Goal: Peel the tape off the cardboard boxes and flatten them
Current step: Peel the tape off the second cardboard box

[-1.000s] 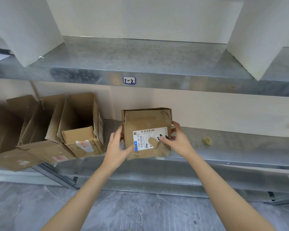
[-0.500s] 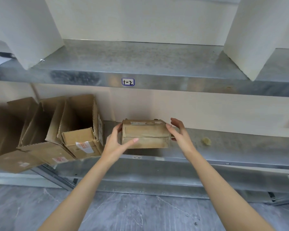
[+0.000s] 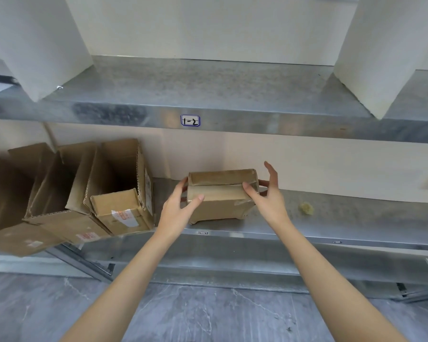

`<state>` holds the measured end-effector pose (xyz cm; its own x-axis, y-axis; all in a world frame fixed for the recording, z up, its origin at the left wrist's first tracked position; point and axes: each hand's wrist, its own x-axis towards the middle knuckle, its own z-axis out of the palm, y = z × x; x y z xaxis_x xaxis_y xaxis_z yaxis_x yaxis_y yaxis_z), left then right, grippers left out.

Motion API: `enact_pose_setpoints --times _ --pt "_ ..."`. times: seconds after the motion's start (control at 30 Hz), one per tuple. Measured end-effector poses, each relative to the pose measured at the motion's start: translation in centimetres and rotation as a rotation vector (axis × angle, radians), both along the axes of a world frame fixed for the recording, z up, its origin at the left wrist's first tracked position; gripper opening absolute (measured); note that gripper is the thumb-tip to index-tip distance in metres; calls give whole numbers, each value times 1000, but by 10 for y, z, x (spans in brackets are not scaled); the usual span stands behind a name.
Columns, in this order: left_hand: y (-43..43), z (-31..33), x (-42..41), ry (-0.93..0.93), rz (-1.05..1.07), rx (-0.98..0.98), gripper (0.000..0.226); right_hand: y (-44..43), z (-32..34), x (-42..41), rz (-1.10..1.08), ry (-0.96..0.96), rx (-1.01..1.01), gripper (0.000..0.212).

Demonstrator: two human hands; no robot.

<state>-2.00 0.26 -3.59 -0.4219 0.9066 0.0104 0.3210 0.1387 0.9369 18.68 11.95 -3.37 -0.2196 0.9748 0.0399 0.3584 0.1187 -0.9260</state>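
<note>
**Small box held at both ends on the shelf**

The taped box [image 3: 220, 201] sat on the lower shelf [image 3: 344, 218], seam side up. The left hand [image 3: 179, 211] gripped its 9 o'clock end, thumb on the front and fingers round the side. The right hand [image 3: 267, 198] held the 3 o'clock end between thumb and lower fingers, forefinger raised clear. Open boxes [image 3: 119, 193] lay at its 9 o'clock and a yellow scrap [image 3: 306, 208] at 3 o'clock.
</note>
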Motion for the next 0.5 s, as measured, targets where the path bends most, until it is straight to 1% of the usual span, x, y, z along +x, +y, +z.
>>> enact_pose_setpoints --times 0.1,0.17,0.37,0.5 --pt "5 -1 1 2 21 -27 65 6 -2 -4 35 -71 -7 63" --pt "7 0 0 9 36 -33 64 10 -3 -9 81 -73 -8 57" --pt "2 -2 -23 74 89 -42 68 13 -6 -34 218 9 -79 58" --pt "-2 -5 -35 125 64 -48 71 10 -12 -46 220 24 -81 52"
